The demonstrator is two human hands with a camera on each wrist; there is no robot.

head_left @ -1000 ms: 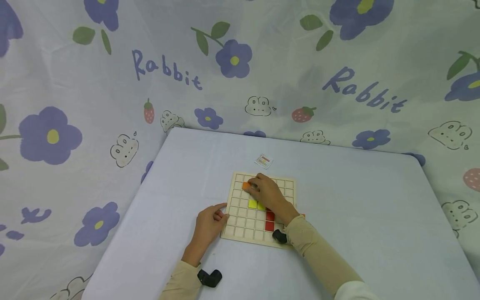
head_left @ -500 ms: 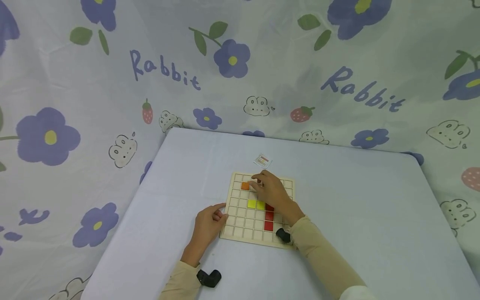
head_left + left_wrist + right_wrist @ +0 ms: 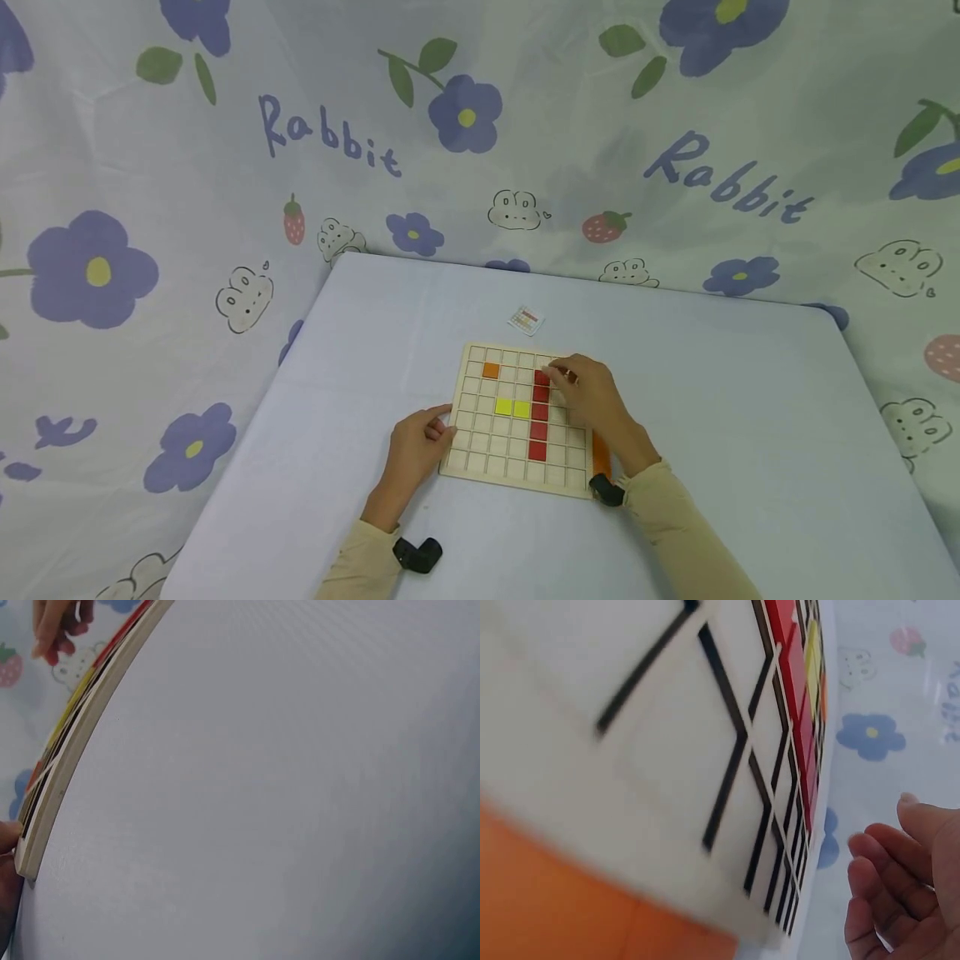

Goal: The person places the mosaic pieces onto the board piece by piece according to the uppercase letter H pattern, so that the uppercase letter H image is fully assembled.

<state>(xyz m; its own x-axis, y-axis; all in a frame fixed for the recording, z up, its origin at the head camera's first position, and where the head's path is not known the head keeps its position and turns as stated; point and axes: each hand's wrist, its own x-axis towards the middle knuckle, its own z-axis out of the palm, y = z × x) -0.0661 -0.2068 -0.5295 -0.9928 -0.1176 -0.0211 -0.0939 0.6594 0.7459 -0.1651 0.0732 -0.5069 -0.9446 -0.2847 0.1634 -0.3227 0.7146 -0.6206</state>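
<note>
A light wooden grid board (image 3: 483, 458) lies on the table. In its cells are an orange tile (image 3: 491, 371), two yellow tiles (image 3: 512, 407) and a column of several red tiles (image 3: 538, 431). My left hand (image 3: 417, 450) touches the board's left edge with index finger and thumb. My right hand (image 3: 596, 400) hovers over the board's right side, fingertips right at the topmost red tile. In the right wrist view the fingers of that hand (image 3: 877, 881) are loosely bent, the thumb stands apart, and nothing is between them.
Beyond the board lies a small printed card (image 3: 527, 320) with a coloured pattern. An orange piece (image 3: 601, 457) sits along the board's right side, partly hidden by my right wrist. A flower-printed cloth (image 3: 465, 208) hangs behind the white table (image 3: 735, 400).
My right hand has moved away from the orange tile to the right, uncovering the upper red tiles and the orange piece beside the board. The left hand has stayed at the edge.
</note>
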